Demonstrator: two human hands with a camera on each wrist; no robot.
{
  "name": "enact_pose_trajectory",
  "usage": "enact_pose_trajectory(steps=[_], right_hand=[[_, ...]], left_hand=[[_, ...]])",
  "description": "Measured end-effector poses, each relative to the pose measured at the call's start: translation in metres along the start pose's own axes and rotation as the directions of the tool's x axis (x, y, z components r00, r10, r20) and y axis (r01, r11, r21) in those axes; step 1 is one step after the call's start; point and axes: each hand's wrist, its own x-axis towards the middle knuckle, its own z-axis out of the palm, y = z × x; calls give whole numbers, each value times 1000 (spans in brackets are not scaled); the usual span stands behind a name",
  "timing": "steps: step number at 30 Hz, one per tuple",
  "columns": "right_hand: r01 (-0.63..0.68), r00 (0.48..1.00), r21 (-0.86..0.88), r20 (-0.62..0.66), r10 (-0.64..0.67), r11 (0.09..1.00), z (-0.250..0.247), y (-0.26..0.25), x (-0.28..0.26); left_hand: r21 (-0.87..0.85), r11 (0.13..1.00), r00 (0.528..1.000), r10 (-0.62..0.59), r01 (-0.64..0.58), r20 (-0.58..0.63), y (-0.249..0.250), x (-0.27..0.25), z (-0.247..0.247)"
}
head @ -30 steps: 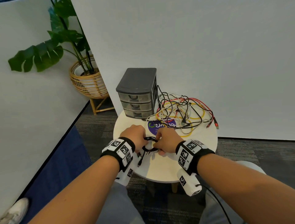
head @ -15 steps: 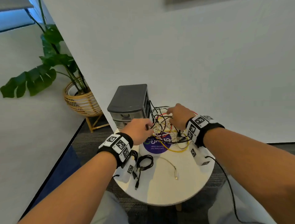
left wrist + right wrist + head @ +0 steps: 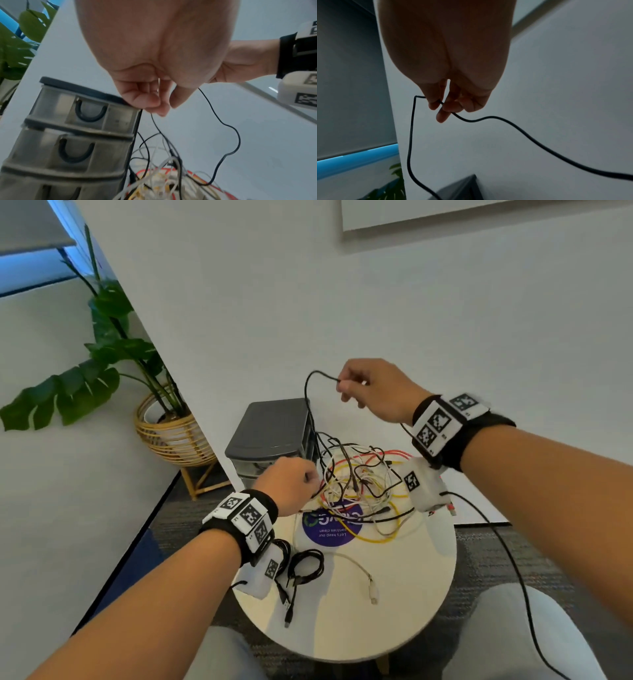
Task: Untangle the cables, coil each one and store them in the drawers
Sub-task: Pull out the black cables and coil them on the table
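Where the round white table [image 3: 394, 604] carries the lot, one grey drawer unit [image 3: 270, 424] of three drawers, all closed, stands at its far edge and serves as landmark.

Item 1: one cable tangle [image 3: 359, 487], just right of the drawer unit, with black, white, yellow and red strands; the number of cables cannot be told.

Item 2: one black cable [image 3: 308, 392], drawn up out of the tangle above the drawer unit's right side. The right hand [image 3: 373, 390] pinches it at its top bend; the left hand [image 3: 291, 484], fingers curled, pinches a lower stretch of black cable in front of the drawer unit.

Item 3: two coiled black cables [image 3: 303, 566], on the table well in front of the drawer unit.

Item 4: one loose white cable [image 3: 359, 573], just right of the coils.

Item 5: one potted plant [image 3: 113, 354] in a wicker basket, left of the drawer unit, off the table.
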Motion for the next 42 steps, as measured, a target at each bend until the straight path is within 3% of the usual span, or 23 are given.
enact_pose_trajectory(steps=[3,7,12,17,22,24,26,29,32,35,39,42], right_hand=[[51,998,37,-40,-50,998,-21,-27,4],[117,986,112,-128,-102,987,-46,-66,3],[225,959,227,-224,-174,948,-73,-113,3],[355,892,222,-370,-259,908,-97,-147,1],[428,840,178,-441,-317,886,-106,-165,-3],[416,844,89,-408,-348,905,-104,-169,-6],[392,860,-2,-353,-368,920,-99,-169,-10],[367,866,-76,-336,-370,927,-94,-164,-13],[334,859,-116,-371,-353,935,-94,-160,-14],[243,867,-184,-400,-298,952,-98,-147,-14],[80,906,-276,-379,-185,958,-99,-113,-20],[42,981,-405,-156,-114,913,-84,-82,-33]], left_hand=[[-138,990,980,-28,1,-196,9,-1,-21],[-385,921,905,-117,-55,-408,26,-6,-52],[-426,898,896,-97,-109,-433,44,-10,-79],[-362,915,851,-41,-178,-523,46,-18,-95],[-423,878,792,-87,-226,-604,49,-30,-114],[-504,805,760,-106,-313,-641,52,-36,-124],[-595,708,759,-130,-380,-639,55,-42,-131],[-656,656,819,-98,-375,-566,59,-49,-137],[-710,609,905,31,-353,-424,60,-53,-139],[-851,413,945,117,-326,-305,61,-62,-132],[-957,132,964,85,-260,-250,56,-72,-136],[-942,16,940,74,-335,-333,49,-75,-144]])
